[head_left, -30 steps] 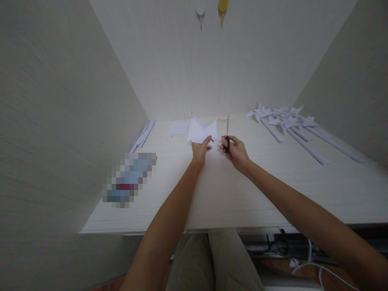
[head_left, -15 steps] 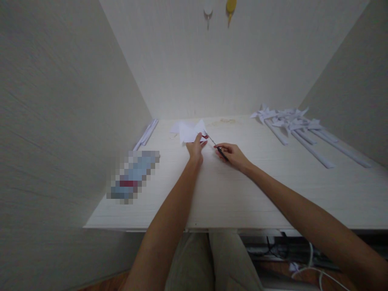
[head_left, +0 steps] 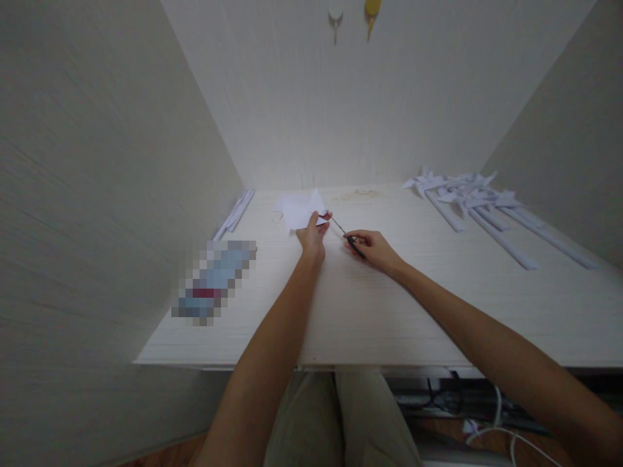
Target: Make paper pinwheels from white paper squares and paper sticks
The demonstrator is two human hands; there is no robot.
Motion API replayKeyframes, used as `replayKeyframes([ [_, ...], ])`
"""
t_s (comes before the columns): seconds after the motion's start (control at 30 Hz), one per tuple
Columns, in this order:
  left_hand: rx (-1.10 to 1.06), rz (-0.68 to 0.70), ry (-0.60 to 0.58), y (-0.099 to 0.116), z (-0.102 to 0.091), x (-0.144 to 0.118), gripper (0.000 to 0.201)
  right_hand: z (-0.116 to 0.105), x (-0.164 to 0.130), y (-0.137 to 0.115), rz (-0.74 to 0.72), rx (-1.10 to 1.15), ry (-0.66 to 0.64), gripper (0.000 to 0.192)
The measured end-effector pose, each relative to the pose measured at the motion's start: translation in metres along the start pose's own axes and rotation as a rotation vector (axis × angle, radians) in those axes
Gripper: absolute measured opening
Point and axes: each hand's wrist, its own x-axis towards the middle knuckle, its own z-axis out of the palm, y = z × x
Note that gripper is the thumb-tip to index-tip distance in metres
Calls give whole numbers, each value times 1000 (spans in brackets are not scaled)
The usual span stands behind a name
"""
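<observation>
White paper (head_left: 296,211) is pinched in my left hand (head_left: 313,241), its thumb on top near the paper's right corner. A cut or fold makes one piece stand up at the back. My right hand (head_left: 372,250) is closed around the black handles of a pair of scissors (head_left: 353,242). Their thin metal blades point up and left, and the tip reaches the fingertips of my left hand at the paper's edge. Whether the blades are apart is too small to tell.
Several white paper pinwheels (head_left: 457,188) with rolled paper sticks (head_left: 503,240) lie at the right. More paper rolls (head_left: 234,214) rest by the left wall. A blurred-out bluish item (head_left: 214,282) is on the white table (head_left: 389,324). Two hooks (head_left: 372,8) hang on the wall.
My left hand and the paper have shifted slightly left, and the paper has turned a little. The scissors stay almost in place, their tip still by the left fingertips.
</observation>
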Motion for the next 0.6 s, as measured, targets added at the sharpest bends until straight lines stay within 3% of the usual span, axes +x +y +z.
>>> replayKeyframes([
  [0.6,-80,-59,17,7,4,-5,9,-1,-1,1,-29,-123,-7,35],
])
